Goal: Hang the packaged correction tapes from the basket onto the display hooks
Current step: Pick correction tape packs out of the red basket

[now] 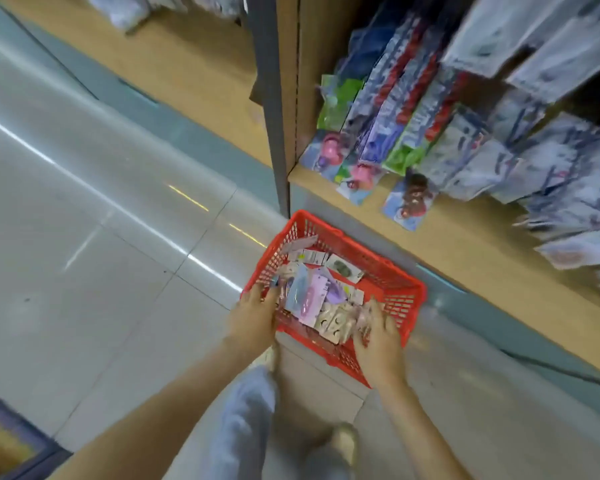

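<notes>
A red plastic basket [373,257] stands on the floor tiles, holding several flat carded packages [310,301] in pink, purple, blue and white. The picture is too blurred to tell which of them are correction tapes. My left hand [255,318] reaches over the basket's near left rim, its fingers stretched onto the packages there. Over the near right corner, my right hand [378,342] lies with spread fingers on more packages. Neither hand plainly grips anything.
Right behind the basket runs a wooden shelf base [465,244]. Above it, rows of hanging packaged goods [413,109] crowd the display, beside a grey upright post [271,98]. My legs and shoes [343,441] stand just in front of the basket. Glossy floor [84,237] stretches to the left.
</notes>
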### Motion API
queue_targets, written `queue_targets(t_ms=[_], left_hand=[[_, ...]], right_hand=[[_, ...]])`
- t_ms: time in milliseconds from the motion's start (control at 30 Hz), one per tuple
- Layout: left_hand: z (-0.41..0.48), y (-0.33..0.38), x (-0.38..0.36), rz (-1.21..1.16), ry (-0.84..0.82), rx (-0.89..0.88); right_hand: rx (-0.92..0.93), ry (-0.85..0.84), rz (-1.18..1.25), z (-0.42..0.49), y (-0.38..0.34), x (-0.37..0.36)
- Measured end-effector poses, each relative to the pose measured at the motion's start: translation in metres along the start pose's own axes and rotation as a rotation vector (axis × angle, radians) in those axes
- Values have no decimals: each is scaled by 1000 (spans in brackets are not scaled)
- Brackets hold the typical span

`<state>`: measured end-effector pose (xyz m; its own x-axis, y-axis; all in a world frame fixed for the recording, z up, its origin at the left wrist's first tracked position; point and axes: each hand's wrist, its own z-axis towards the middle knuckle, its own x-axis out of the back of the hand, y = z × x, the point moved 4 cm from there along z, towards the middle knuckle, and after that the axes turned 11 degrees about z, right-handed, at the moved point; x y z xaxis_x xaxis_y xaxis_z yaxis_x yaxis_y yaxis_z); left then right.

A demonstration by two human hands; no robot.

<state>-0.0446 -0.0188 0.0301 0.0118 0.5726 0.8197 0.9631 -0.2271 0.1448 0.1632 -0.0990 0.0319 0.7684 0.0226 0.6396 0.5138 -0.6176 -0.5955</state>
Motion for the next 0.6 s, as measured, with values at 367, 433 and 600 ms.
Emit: queue_targets(t_ms=[367,433,600], left_hand=[[223,16,-274,281,-142,-101],[251,16,-312,299,-135,-67],[275,13,-348,288,-234,-13]], right_hand=[[-3,-307,-224,195,165,-255],[-18,-348,-289,220,184,-285],[-138,-240,-363,236,222,-296]])
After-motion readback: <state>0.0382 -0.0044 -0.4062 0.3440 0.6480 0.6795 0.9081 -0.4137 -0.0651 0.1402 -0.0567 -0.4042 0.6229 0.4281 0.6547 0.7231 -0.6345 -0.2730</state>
